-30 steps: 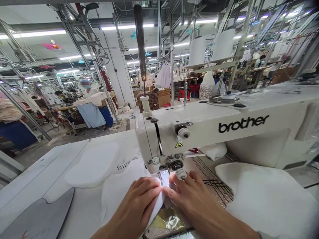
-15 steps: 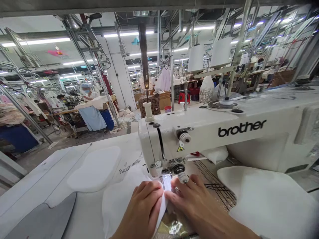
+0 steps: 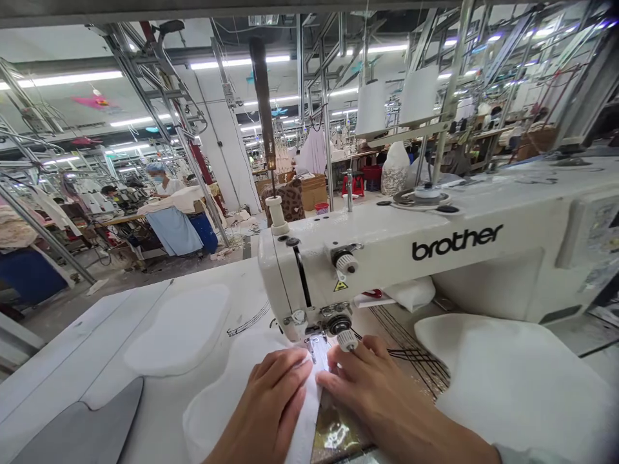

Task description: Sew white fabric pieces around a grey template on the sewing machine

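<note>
A white fabric piece (image 3: 242,374) lies under the needle area of a white Brother sewing machine (image 3: 309,270). On its right edge my left hand (image 3: 273,403) presses down, fingers together and bent, tips just left of the lit presser foot (image 3: 316,348). My right hand (image 3: 372,393) is closed right of the foot, below the white knob. Its thumb touches the fabric's edge and its forefinger curls close by; the other fingers are partly hidden. The needle tip is too small to make out.
A white padded piece (image 3: 178,328) and a grey curved template (image 3: 87,425) lie left on the table. More white fabric (image 3: 512,386) rests at right under the machine arm. Thread cones (image 3: 420,96) stand behind. A co-worker (image 3: 167,183) sits at a far table.
The view has shifted slightly, so the machine stands further left in the picture. The fabric beside my left hand has spread leftward a little. Both hands stay at the presser foot.
</note>
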The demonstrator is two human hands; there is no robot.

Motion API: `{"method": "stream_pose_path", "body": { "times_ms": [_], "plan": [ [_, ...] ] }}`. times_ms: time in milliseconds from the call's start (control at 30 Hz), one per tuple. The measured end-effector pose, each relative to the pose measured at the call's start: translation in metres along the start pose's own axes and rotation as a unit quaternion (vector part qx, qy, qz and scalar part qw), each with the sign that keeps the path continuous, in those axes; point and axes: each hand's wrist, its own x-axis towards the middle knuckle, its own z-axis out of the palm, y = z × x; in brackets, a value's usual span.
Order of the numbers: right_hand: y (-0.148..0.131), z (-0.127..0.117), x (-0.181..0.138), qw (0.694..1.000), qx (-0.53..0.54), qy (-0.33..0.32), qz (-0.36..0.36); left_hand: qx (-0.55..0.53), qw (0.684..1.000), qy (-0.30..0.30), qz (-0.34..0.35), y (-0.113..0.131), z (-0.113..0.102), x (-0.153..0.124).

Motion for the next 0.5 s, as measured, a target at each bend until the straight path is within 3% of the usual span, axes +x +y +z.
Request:
{"method": "stream_pose_path", "body": {
  "times_ms": [167,333,500],
  "plan": [
    [0.0,-0.001,-0.001,0.999,0.002,0.025,0.021,0.067,0.997,-0.002,-0.042,0.004,0.009,-0.002],
    [-0.009,-0.014,-0.003,0.998,0.043,0.043,0.011,0.07,0.997,-0.038,0.02,0.003,-0.008,-0.005],
    [-0.016,-0.029,-0.004,0.993,0.101,-0.049,-0.039,0.094,0.995,-0.005,0.04,0.009,-0.009,-0.014]
  ]
}}
